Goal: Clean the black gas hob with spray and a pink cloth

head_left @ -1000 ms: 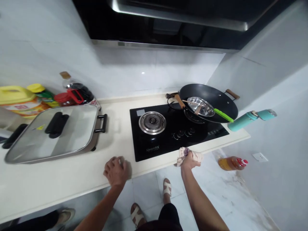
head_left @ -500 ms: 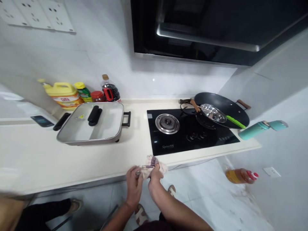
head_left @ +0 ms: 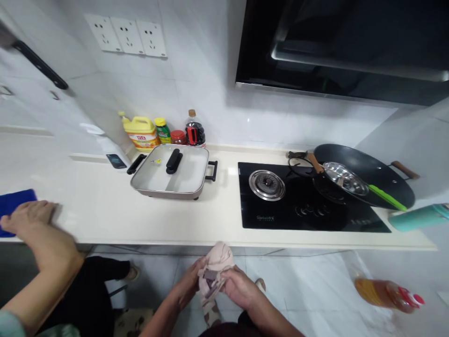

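Note:
A crumpled pale pink cloth [head_left: 220,256] with purplish patches is bunched between my hands, in front of the counter's front edge. My left hand [head_left: 191,281] grips its left side, the fingers partly hidden behind the folds. On the other side my right hand [head_left: 238,286] has its fingers closed on the cloth's lower right part. Beyond the hands lies the white counter [head_left: 206,224], with a black gas hob [head_left: 280,213] at the right.
A lidded electric pan [head_left: 192,173] stands behind left, near a yellow detergent jug [head_left: 142,133]. A wok [head_left: 361,161] holding a metal strainer rests on the hob. At far left another person's hand [head_left: 30,217] presses a blue cloth [head_left: 14,206]. An oil bottle [head_left: 386,294] stands on the floor.
My hands have drawn the pink cloth back from the counter edge towards my body, and it is bunched differently. My view has swung left, bringing the other person's hand and blue cloth in.

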